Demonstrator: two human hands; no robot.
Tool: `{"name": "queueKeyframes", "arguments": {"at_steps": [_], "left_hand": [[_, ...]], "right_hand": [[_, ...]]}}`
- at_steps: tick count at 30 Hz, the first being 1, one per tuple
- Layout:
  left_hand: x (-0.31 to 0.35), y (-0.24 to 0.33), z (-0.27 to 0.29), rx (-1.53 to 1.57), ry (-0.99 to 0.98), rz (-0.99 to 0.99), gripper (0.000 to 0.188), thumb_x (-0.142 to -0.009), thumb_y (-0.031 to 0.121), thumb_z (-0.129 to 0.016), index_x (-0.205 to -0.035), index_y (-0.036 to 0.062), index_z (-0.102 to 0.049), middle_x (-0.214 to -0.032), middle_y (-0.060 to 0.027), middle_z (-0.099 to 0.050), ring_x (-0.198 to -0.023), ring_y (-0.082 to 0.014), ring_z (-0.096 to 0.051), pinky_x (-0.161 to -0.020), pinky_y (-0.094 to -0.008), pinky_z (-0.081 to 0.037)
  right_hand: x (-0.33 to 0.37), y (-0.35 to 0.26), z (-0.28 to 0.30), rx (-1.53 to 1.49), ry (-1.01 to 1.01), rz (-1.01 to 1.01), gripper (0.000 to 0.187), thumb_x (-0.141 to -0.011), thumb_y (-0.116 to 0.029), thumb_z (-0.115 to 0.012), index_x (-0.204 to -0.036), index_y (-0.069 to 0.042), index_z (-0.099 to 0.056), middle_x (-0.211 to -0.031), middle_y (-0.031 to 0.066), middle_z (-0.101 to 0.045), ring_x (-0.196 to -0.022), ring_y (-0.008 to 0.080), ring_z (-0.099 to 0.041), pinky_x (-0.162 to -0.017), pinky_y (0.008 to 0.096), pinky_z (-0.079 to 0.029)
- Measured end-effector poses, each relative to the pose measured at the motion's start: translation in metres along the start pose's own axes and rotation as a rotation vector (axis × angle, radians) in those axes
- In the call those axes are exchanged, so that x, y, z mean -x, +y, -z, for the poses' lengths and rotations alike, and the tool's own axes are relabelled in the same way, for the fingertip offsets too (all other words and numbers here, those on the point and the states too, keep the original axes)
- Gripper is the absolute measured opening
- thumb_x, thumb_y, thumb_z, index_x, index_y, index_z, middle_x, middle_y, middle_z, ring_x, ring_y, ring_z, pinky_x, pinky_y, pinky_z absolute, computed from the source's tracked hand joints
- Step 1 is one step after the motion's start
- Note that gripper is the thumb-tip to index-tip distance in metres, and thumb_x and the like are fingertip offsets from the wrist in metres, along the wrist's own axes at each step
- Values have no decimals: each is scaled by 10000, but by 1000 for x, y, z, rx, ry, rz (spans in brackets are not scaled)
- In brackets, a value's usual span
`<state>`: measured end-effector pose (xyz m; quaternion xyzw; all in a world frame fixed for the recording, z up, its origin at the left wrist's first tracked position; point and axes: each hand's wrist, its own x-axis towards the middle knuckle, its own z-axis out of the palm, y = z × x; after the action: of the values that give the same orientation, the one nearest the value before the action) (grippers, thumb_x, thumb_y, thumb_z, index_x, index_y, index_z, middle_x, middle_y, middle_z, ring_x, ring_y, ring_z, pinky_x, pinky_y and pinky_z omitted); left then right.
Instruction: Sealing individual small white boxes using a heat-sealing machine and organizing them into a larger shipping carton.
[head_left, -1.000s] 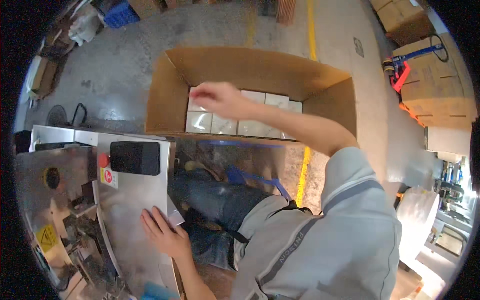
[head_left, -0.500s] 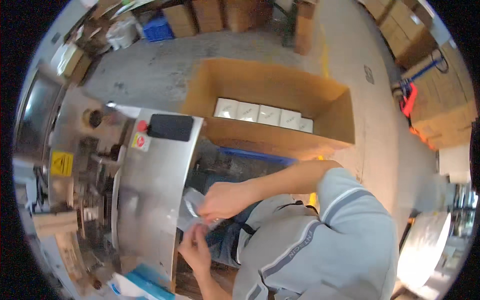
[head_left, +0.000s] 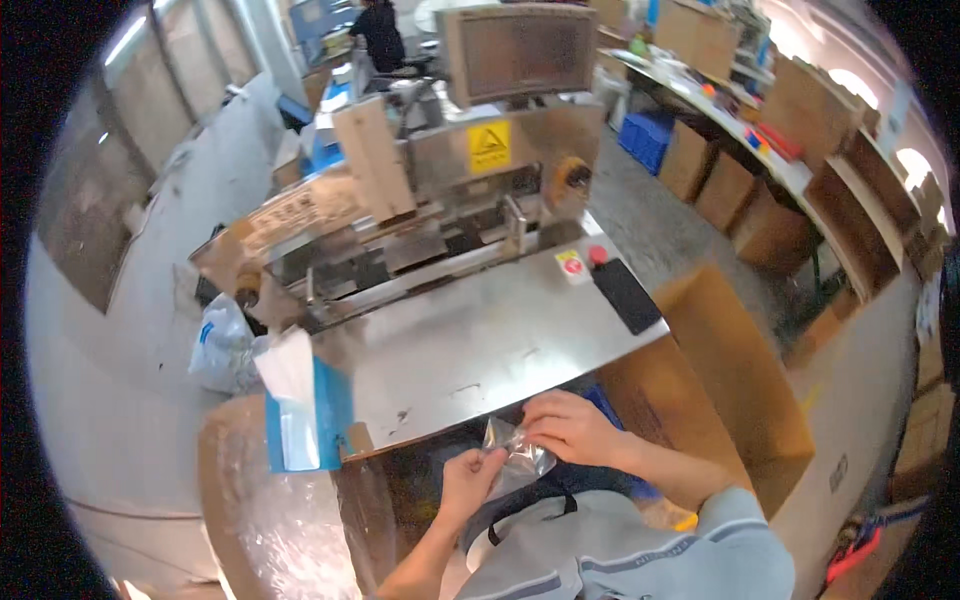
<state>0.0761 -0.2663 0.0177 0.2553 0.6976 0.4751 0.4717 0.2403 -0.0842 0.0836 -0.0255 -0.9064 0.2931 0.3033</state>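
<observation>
Just in front of the machine's near edge, low over my lap, I hold a small clear plastic bag (head_left: 524, 464) between both hands. My left hand (head_left: 470, 484) pinches its left side with thumb and fingers. At its upper right, my right hand (head_left: 574, 428) has its fingers closed on the film. The bag is crinkled and shiny; whether anything lies inside I cannot tell. Beyond my hands stretches the machine's bare steel top (head_left: 450, 365), with a flat black rectangular object (head_left: 626, 297) and a red button (head_left: 598, 256) at its right end.
At the right stands a tall open carton (head_left: 745, 375). A blue tissue box (head_left: 330, 410) sits on the steel top's left corner, above a carton holding clear plastic film (head_left: 285, 510). A monitor (head_left: 525, 55) tops the machine. Far back is a person in black (head_left: 378, 38).
My view has swung left, from the carton of white boxes to face the machine. The bag remains in both hands; the white boxes are out of sight.
</observation>
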Motion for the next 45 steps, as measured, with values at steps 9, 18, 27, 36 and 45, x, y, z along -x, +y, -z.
{"name": "queueKeyframes", "arguments": {"at_steps": [9, 18, 27, 36, 45], "left_hand": [[14, 80, 5, -562, 12, -864, 430, -846, 143, -739, -1253, 69, -621, -1145, -165, -688, -962, -351, -685, -784, -414, -562], [-8, 36, 19, -770, -408, -488, 212, -943, 272, -639, -1043, 92, -690, -867, -178, -700, -778, -390, -672, -670, -469, -539], [-29, 92, 66, -713, -408, -337, 215, -968, 271, -579, -1010, 74, -654, -878, -193, -696, -833, -404, -662, -740, -469, -514], [-106, 135, 117, -678, -295, -380, 248, -991, 252, -530, -1017, 22, -620, -913, -206, -657, -849, -382, -632, -784, -423, -503], [-288, 169, 181, -487, -148, -133, 296, -922, 361, -665, -1001, 77, -685, -892, -13, -699, -836, -117, -612, -669, -291, -486]], "right_hand": [[-7, 0, -10, 102, -353, 83, 133, -809, -191, -711, -839, -64, -686, -883, 104, -655, -919, 298, -626, -841, 421, -506], [20, 14, -5, -254, -618, -158, 173, -909, -237, -661, -929, -66, -675, -902, 129, -659, -928, 352, -615, -823, 443, -500], [-34, 38, 19, -405, -635, -147, 152, -896, -206, -670, -924, -58, -688, -918, 122, -661, -937, 323, -616, -841, 423, -496], [-95, 126, 11, -256, -414, -218, 198, -877, -226, -688, -867, -30, -718, -830, 142, -680, -830, 326, -629, -785, 420, -502], [-213, 257, -34, -26, -316, -311, 253, -929, -243, -608, -936, -4, -689, -861, 177, -706, -783, 314, -674, -738, 397, -525]]}}
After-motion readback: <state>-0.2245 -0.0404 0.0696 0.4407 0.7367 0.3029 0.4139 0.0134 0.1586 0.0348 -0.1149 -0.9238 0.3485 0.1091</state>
